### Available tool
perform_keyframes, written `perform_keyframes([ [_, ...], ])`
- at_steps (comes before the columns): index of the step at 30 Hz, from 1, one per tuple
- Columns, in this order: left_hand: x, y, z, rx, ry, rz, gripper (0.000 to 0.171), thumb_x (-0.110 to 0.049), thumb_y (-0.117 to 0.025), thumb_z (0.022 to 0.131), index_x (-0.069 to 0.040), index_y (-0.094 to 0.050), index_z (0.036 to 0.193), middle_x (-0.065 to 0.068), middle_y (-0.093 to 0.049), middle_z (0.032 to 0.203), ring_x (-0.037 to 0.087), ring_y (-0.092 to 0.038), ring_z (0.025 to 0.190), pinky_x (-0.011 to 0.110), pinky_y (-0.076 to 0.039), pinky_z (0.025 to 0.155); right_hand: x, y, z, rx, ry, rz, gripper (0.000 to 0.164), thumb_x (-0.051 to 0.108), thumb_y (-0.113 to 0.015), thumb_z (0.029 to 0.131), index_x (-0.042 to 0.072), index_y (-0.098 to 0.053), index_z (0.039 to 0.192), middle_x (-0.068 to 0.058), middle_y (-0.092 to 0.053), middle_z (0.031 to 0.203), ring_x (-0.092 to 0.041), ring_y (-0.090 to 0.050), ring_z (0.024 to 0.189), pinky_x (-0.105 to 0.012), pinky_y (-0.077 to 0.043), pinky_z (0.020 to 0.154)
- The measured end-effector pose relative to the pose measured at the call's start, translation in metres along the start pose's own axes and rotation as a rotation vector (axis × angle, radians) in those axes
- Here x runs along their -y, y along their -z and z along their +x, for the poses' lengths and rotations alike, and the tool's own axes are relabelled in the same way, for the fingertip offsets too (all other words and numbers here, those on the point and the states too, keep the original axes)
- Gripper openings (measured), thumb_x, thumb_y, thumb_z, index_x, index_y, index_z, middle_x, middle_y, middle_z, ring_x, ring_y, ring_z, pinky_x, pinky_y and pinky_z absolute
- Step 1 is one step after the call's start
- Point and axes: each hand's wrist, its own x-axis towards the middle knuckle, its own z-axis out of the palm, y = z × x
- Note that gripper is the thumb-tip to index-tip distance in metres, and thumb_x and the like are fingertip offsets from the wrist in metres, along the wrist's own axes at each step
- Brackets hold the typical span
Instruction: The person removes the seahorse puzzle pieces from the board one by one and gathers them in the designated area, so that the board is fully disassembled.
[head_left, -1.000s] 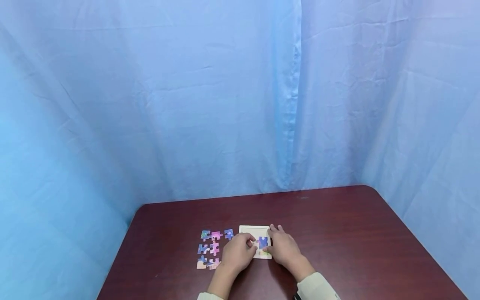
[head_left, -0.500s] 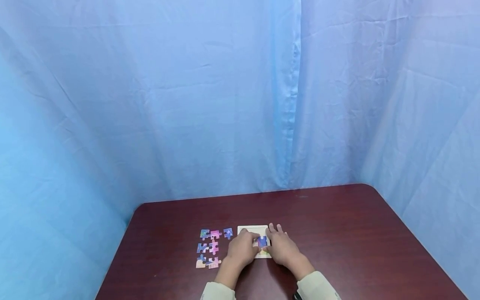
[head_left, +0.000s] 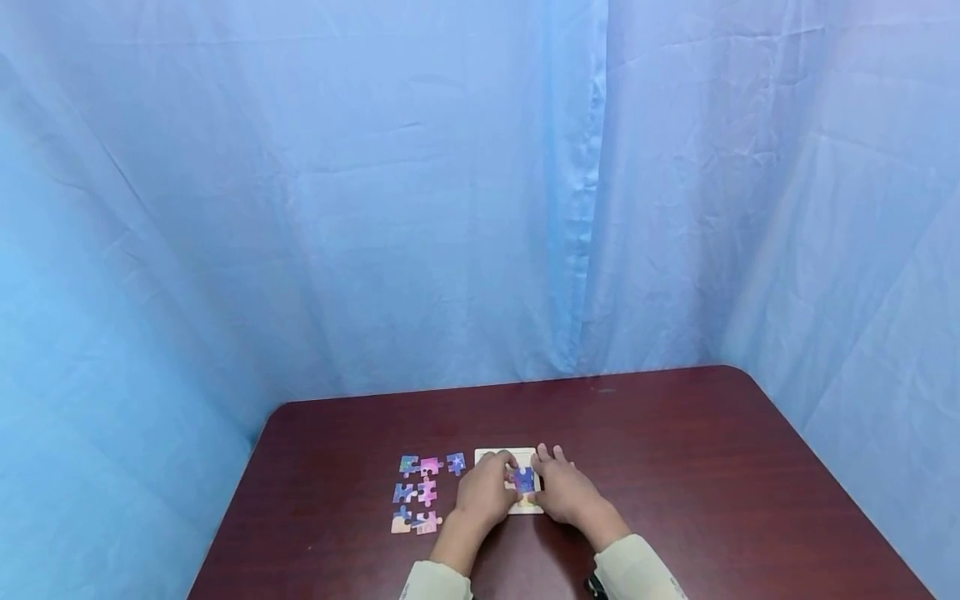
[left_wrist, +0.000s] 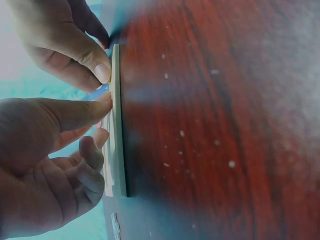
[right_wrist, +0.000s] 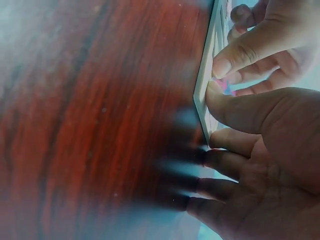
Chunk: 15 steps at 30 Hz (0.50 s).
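Observation:
A pale wooden puzzle tray (head_left: 504, 452) lies flat on the table in the head view, with joined blue and yellow puzzle pieces (head_left: 524, 479) in its right part. My left hand (head_left: 483, 492) curls over the tray's left side, its thumb and forefinger around a puzzle piece that they mostly cover. On the right side rests my right hand (head_left: 566, 492); its fingers are extended along the edge and its thumb presses near the lower pieces. Both thumbs touch down close together by the tray's near edge (left_wrist: 117, 150) in the left wrist view. Its inside is largely hidden there.
Left of the tray lie several loose puzzle pieces in loose rows, among them a starfish piece (head_left: 457, 463), a pink piece (head_left: 427, 492) and a peach-and-blue piece (head_left: 401, 522). The dark red table (head_left: 675, 467) is backed by blue curtains (head_left: 450, 208).
My left hand has shifted slightly right and farther over the tray, closer to the joined pieces. The right hand stays at the tray's right edge. The loose pieces stay in their rows.

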Motion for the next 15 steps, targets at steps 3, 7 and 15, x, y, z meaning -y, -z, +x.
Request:
perform_keyframes([
  [3, -0.0008, -0.0005, -0.0010, -0.039, -0.028, 0.040, 0.030, -0.008, -0.089, 0.076, -0.013, -0.069, 0.098, -0.004, -0.063, 0.078, 0.007, -0.056, 0.067, 0.028, -0.044, 0.058, 0.0001, 0.0002, -0.0008, 0.002, -0.001, -0.002, 0.064, 0.016, -0.076, 0.095, -0.006, -0.052, 0.150, -0.029, -0.034, 0.168, -0.052, -0.024, 0.159, -0.068, -0.029, 0.124],
  [7, -0.0017, -0.0001, -0.0010, -0.094, -0.048, 0.056, 0.020, -0.010, -0.085, 0.081, -0.017, -0.068, 0.088, -0.009, -0.060, 0.069, 0.005, -0.051, 0.060, 0.027, -0.041, 0.054, 0.0003, 0.0008, -0.0010, 0.002, -0.007, 0.004, 0.066, 0.017, -0.077, 0.094, -0.005, -0.052, 0.151, -0.028, -0.034, 0.168, -0.051, -0.025, 0.159, -0.067, -0.030, 0.124],
  [15, 0.0046, 0.0033, -0.0030, -0.134, -0.041, 0.042, 0.015, -0.013, -0.081, 0.087, -0.021, -0.069, 0.084, -0.012, -0.067, 0.070, 0.002, -0.056, 0.059, 0.026, -0.041, 0.055, 0.0021, 0.0022, -0.0005, 0.015, -0.024, 0.007, 0.066, 0.018, -0.078, 0.094, -0.004, -0.053, 0.151, -0.028, -0.034, 0.168, -0.051, -0.025, 0.159, -0.069, -0.031, 0.122],
])
